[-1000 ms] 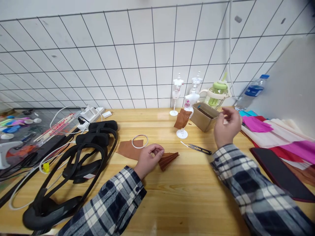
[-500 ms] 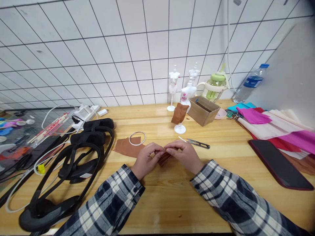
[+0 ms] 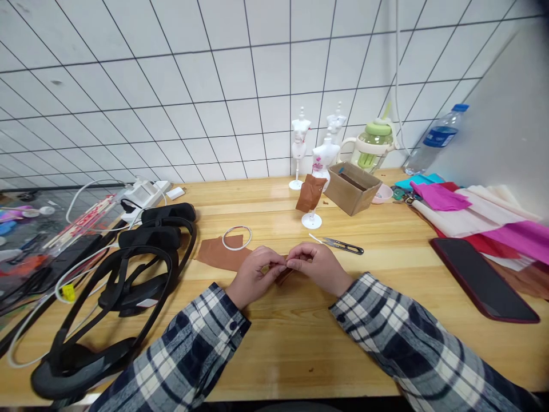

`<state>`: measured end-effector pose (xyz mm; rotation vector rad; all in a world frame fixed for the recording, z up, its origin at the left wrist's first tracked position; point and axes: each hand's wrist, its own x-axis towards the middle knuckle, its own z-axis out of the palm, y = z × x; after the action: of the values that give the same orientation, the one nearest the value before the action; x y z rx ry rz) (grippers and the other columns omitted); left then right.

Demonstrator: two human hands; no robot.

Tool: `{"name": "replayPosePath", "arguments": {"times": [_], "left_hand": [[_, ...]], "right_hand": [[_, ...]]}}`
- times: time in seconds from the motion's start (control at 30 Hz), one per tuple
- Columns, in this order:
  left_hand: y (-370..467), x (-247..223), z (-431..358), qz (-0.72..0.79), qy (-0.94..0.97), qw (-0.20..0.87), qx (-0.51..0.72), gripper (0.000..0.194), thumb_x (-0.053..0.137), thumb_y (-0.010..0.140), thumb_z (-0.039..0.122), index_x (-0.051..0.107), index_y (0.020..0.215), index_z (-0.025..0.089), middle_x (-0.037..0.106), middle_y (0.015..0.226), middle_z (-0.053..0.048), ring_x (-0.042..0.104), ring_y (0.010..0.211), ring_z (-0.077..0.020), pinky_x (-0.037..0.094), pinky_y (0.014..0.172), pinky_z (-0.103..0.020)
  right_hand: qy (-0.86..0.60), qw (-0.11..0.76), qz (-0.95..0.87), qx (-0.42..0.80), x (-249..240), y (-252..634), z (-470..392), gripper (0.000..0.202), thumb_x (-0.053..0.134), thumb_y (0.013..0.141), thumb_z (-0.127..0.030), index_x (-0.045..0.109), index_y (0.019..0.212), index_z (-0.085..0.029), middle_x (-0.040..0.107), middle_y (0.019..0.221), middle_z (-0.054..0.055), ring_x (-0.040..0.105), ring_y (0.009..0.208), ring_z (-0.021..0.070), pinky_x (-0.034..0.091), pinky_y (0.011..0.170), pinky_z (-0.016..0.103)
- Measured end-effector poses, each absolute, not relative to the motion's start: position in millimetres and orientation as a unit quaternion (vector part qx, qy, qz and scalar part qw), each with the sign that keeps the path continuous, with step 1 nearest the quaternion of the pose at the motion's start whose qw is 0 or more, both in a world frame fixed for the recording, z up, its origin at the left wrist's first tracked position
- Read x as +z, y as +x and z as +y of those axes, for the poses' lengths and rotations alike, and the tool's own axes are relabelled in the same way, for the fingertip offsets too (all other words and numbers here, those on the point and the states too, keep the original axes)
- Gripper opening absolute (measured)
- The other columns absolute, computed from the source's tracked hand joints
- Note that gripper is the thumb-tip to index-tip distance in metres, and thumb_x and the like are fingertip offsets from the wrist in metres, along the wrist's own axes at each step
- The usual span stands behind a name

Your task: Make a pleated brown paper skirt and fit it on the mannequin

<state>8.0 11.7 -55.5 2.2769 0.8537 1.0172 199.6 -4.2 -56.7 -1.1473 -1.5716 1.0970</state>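
Note:
A small piece of brown fabric (image 3: 283, 277) is pinched between both hands, mostly hidden under the fingers. My left hand (image 3: 256, 274) is closed on its left end, thumb against forefinger. Close beside it, my right hand (image 3: 318, 265) grips the same fabric, and the fingertips of both hands nearly meet. A flat brown fabric piece (image 3: 217, 254) lies left of my left hand, with an embroidery-hoop-like pale ring (image 3: 237, 238) on it. Beyond my right hand lie thread snips (image 3: 343, 246) and a short white stick (image 3: 315, 237).
White mini dress forms (image 3: 312, 220) stand at the back, one with brown fabric on it. Near them are a cardboard box (image 3: 354, 194) and a green-lidded jug (image 3: 374, 143). At right lie coloured cloths (image 3: 480, 212) and a phone (image 3: 484, 280); at left, black headsets (image 3: 158, 274) and cables.
The camera view has shifted slightly, so the whole scene sits a little higher and left. Less of the held brown fabric shows below the fingers. Both hands keep their pinch.

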Motion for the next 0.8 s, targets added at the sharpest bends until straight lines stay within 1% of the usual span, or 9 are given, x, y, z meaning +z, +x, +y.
{"name": "replayPosePath", "arguments": {"times": [0.13, 0.27, 0.37, 0.4, 0.47, 0.57, 0.63, 0.73, 0.8], "left_hand": [[10.3, -52.5, 9.3, 0.342, 0.822, 0.255, 0.378, 0.007, 0.065, 0.085, 0.024, 0.07, 0.083, 0.019, 0.067, 0.073, -0.003, 0.059, 0.07, -0.0144, 0.045, 0.069, -0.028], [9.2, -51.1, 10.1, 0.388, 0.775, 0.307, 0.392, 0.01, 0.067, 0.083, 0.027, 0.073, 0.082, 0.019, 0.071, 0.076, -0.004, 0.063, 0.072, -0.0155, 0.048, 0.07, -0.027], [4.2, -54.3, 15.7, 0.45, 0.715, 0.342, 0.412, 0.015, 0.066, 0.083, 0.03, 0.073, 0.084, 0.017, 0.073, 0.083, -0.006, 0.066, 0.077, -0.0172, 0.05, 0.073, -0.028], [2.5, -55.7, 17.7, 0.465, 0.699, 0.346, 0.418, 0.016, 0.066, 0.083, 0.031, 0.073, 0.085, 0.017, 0.074, 0.085, -0.006, 0.066, 0.079, -0.0176, 0.05, 0.074, -0.028], [0.5, -57.8, 20.5, 0.48, 0.685, 0.346, 0.424, 0.018, 0.066, 0.083, 0.032, 0.073, 0.088, 0.016, 0.074, 0.087, -0.007, 0.066, 0.08, -0.0181, 0.05, 0.074, -0.029], [1.7, -57.2, 19.7, 0.473, 0.709, 0.331, 0.406, 0.019, 0.064, 0.084, 0.033, 0.072, 0.087, 0.015, 0.073, 0.085, -0.007, 0.065, 0.078, -0.018, 0.05, 0.074, -0.03], [3.9, -54.9, 17.2, 0.452, 0.75, 0.304, 0.374, 0.019, 0.063, 0.085, 0.032, 0.072, 0.089, 0.016, 0.072, 0.083, -0.007, 0.064, 0.078, -0.0181, 0.05, 0.076, -0.031], [6.4, -52.8, 13.7, 0.413, 0.811, 0.256, 0.325, 0.023, 0.064, 0.085, 0.034, 0.07, 0.1, 0.018, 0.072, 0.089, -0.007, 0.064, 0.086, -0.02, 0.048, 0.083, -0.035], [7.1, -53.4, 11.7, 0.391, 0.843, 0.228, 0.29, 0.037, 0.065, 0.083, 0.04, 0.066, 0.113, 0.018, 0.071, 0.103, -0.009, 0.062, 0.098, -0.0232, 0.047, 0.089, -0.038]], "right_hand": [[-0.477, 0.433, -0.71, 0.284, -49.8, 200.8, -7.1, 0.009, 0.069, 0.079, -0.025, 0.071, 0.072, -0.02, 0.068, 0.072, 0.003, 0.058, 0.071, 0.0161, 0.046, 0.068, 0.03], [-0.459, 0.468, -0.64, 0.401, -47.2, 211.2, -2.4, 0.019, 0.071, 0.076, -0.036, 0.07, 0.071, -0.018, 0.065, 0.066, 0.002, 0.056, 0.06, 0.0134, 0.045, 0.058, 0.027], [-0.477, 0.502, -0.534, 0.484, -49.9, 227.1, 5.7, 0.032, 0.069, 0.076, -0.047, 0.072, 0.084, -0.016, 0.068, 0.069, 0.003, 0.055, 0.053, 0.0115, 0.047, 0.053, 0.026], [-0.474, 0.5, -0.533, 0.492, -51.5, 232.6, 8.3, 0.037, 0.066, 0.078, -0.048, 0.072, 0.096, -0.017, 0.071, 0.081, 0.006, 0.06, 0.058, 0.0129, 0.05, 0.058, 0.028], [-0.447, 0.465, -0.59, 0.486, -55.8, 241.7, 12.2, 0.049, 0.061, 0.084, -0.045, 0.06, 0.127, -0.022, 0.069, 0.114, 0.011, 0.067, 0.088, 0.0191, 0.053, 0.078, 0.035], [-0.44, 0.365, -0.721, 0.393, -64.4, 248.3, 14.9, 0.087, 0.07, 0.077, -0.032, 0.024, 0.151, -0.031, 0.056, 0.137, 0.011, 0.05, 0.128, 0.0254, 0.037, 0.104, 0.047], [-0.469, 0.303, -0.769, 0.312, -69.4, 248.5, 15.3, 0.103, 0.075, 0.071, -0.023, 0.013, 0.153, -0.032, 0.061, 0.13, 0.008, 0.048, 0.127, 0.0274, 0.034, 0.106, 0.05], [-0.497, 0.259, -0.783, 0.269, -72.4, 245.1, 14.4, 0.102, 0.068, 0.074, -0.014, 0.007, 0.154, -0.031, 0.071, 0.103, 0.002, 0.062, 0.103, 0.0237, 0.042, 0.096, 0.045], [-0.5, 0.255, -0.779, 0.278, -71.1, 240.9, 12.0, 0.099, 0.063, 0.076, -0.011, 0.004, 0.154, -0.031, 0.072, 0.09, -0.002, 0.065, 0.087, 0.0198, 0.046, 0.089, 0.04]]}}
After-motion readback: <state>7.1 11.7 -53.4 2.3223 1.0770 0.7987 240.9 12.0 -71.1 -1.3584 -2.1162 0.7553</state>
